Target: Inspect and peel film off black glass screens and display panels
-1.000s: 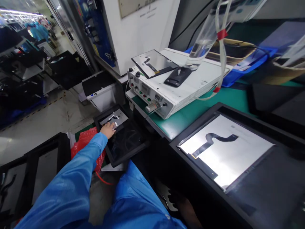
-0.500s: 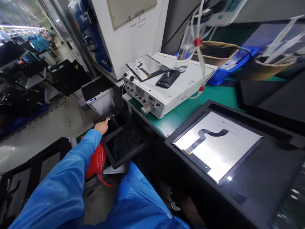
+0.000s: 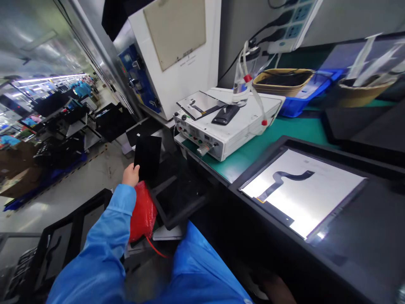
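Gripping the panel (image 3: 148, 156) at nine o'clock, our left hand (image 3: 130, 175) has its fingers clamped low on the left edge, thumb on the near face, the others mostly hidden behind. Half a second ago that hand was down at the far half of the tray (image 3: 187, 213), with no panel standing up; now the panel is nearly upright over that end, dark face toward us. We take this to mean our grip now carries it, though we cannot tell whether its lower edge touches the tray.

We cannot tell the state of our right hand: a dim shape (image 3: 275, 289) at five o'clock is too dark to read.

As for edges, the red wrap (image 3: 142, 213) lies at eight o'clock, just below the hand and close beside the tray. The box (image 3: 145, 128) shows behind the panel's top, toward ten; how far behind, we cannot judge. The bench (image 3: 234, 169) edge runs between the tray and the silver panel (image 3: 303, 194), which lies flat between three and four. The white unit (image 3: 249, 120) sits toward one, its knob (image 3: 205, 148) jutting past its front. We judge the widest room for moving to be over the floor (image 3: 106, 166), beyond the hand at nine.
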Demonstrator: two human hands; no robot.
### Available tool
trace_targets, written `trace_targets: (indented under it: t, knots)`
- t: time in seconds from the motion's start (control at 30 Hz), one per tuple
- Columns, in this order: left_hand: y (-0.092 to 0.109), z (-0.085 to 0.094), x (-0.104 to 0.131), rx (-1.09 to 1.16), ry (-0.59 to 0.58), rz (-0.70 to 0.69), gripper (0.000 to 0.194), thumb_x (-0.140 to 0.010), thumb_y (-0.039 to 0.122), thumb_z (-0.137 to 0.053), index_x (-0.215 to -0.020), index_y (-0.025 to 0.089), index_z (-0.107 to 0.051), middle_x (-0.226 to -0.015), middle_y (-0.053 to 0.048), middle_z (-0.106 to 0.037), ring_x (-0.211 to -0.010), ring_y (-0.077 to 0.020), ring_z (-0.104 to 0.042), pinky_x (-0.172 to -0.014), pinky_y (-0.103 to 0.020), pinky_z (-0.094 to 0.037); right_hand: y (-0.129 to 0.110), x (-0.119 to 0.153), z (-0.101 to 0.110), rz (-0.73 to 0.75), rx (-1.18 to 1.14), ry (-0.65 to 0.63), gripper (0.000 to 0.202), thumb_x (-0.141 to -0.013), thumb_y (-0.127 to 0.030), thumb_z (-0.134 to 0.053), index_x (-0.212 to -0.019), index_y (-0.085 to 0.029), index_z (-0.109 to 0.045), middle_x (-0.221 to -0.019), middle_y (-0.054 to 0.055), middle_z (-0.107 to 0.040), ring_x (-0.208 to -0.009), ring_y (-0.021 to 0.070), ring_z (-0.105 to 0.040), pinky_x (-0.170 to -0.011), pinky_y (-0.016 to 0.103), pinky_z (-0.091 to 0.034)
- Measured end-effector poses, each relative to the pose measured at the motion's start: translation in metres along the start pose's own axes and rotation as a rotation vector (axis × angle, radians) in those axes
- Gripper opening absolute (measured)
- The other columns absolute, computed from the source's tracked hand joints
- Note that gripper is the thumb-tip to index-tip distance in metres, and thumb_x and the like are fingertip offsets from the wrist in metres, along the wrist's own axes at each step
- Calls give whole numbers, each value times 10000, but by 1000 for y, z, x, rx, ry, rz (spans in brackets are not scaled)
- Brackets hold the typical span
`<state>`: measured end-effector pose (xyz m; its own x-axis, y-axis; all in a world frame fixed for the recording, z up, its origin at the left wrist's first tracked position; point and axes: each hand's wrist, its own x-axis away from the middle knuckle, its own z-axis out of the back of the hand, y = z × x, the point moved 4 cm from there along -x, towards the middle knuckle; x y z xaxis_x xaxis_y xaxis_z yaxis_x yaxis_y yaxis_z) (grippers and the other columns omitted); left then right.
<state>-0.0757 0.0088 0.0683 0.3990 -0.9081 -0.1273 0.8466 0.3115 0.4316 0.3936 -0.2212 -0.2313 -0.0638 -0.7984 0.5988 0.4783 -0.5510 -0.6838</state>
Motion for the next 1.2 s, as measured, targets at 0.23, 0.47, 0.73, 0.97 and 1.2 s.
trace_targets:
  t: [0.23, 0.47, 0.73, 0.97, 1.2]
  knots:
    - [23, -5, 112, 728, -240, 20, 708, -781, 699, -616, -1166, 108, -676, -929, -101, -769, -930, -275, -707, -876, -395, -544, -53, 46, -4, 7, -288, -125, 540, -633, -622, -497, -888, -216, -746, -981, 135, -786, -998, 323, -738, -923, 413, -583]
    - [61, -19, 194, 959, -583, 80, 626, -757, 610, -747, -1139, 117, -694, -1028, -119, -769, -994, -296, -703, -952, -430, -519, -162, 120, 28, 281, -743, -120, 599, -758, -645, -746, -1163, -208, -689, -1123, 154, -742, -881, 249, -729, -827, 424, -597]
    - [75, 10, 224, 627, -1023, -92, 507, -852, 617, -630, -1007, 147, -738, -923, -78, -762, -892, -263, -694, -829, -367, -547, -175, 155, 71, 490, -782, 258, 559, -843, -571, -714, -1288, -247, -617, -1033, 87, -721, -788, 178, -702, -727, 312, -606]
    - [86, 26, 231, 429, -1260, -264, 339, -961, 459, -534, -1041, 224, -764, -962, -25, -756, -891, -211, -691, -829, -286, -535, -177, 183, 87, 471, -522, 285, 429, -838, -607, -689, -868, -193, -795, -664, 58, -716, -570, 162, -645, -552, 252, -562]
    - [83, 22, 228, 408, -1300, -242, 356, -956, 498, -535, -985, 231, -767, -878, -19, -735, -836, -207, -675, -751, -263, -531, -177, 191, 88, 501, -475, 329, 388, -839, -579, -698, -839, -206, -805, -638, 56, -723, -546, 163, -663, -531, 239, -572]
